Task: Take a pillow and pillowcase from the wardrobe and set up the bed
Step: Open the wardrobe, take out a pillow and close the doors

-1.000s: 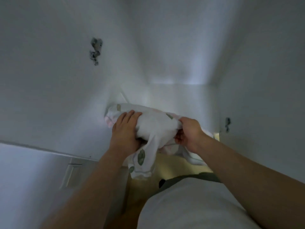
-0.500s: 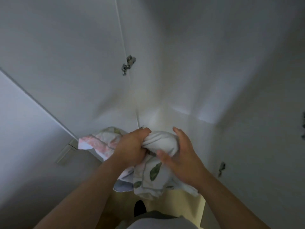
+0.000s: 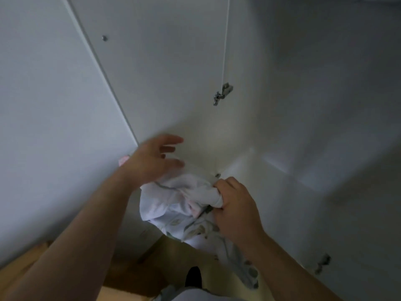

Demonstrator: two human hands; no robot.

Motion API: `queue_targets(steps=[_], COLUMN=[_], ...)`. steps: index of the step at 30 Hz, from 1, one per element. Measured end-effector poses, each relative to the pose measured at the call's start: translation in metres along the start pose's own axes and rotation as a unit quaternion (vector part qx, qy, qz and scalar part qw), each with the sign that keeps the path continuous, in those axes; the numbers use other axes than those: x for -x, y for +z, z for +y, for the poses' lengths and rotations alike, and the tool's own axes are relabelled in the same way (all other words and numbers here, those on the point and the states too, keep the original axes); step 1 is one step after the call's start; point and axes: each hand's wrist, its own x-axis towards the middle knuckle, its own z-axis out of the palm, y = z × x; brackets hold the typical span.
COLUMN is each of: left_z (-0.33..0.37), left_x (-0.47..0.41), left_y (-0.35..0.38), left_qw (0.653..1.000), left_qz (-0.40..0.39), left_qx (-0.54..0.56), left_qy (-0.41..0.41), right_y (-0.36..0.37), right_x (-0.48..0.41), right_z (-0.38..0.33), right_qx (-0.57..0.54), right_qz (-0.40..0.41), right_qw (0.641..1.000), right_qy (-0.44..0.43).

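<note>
A crumpled white pillowcase (image 3: pixel 173 205) with a leaf and pink print hangs in front of the open white wardrobe (image 3: pixel 282 105). My right hand (image 3: pixel 236 205) is shut on a bunched part of the pillowcase at its right side, and the cloth trails down below my wrist. My left hand (image 3: pixel 156 159) hovers just above and left of the cloth with fingers spread, blurred, holding nothing. A pink corner of the cloth peeks out behind my left wrist. No pillow is in view.
The wardrobe's open left door (image 3: pixel 54 127) stands close on my left, with a metal hinge (image 3: pixel 222 94) at the cabinet side. Another hinge (image 3: pixel 323 262) shows at lower right. Wooden floor (image 3: pixel 134 276) lies below.
My left hand has let go of the pillowcase and lifted, fingers spread. My right hand has closed on the cloth. The view has swung left, toward the door.
</note>
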Motion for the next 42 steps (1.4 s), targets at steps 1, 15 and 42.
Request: queue_targets(steps=[1, 15, 42], left_z=[0.002, -0.006, 0.173], left_x=[0.0, -0.038, -0.084], left_y=[-0.008, -0.035, 0.184], left_qw=[0.994, 0.921, 0.829], left_qz=[0.106, 0.378, -0.001], left_qx=[0.016, -0.065, -0.409], left_qy=[-0.018, -0.063, 0.381], right_y=[-0.001, -0.024, -0.081], right_x=[-0.003, 0.013, 0.063], right_z=[-0.004, -0.028, 0.035], right_qx=[-0.005, 0.025, 0.024], right_qz=[-0.006, -0.062, 0.228], right_qw=[1.0, 0.997, 0.955], right_qy=[-0.008, -0.044, 0.19])
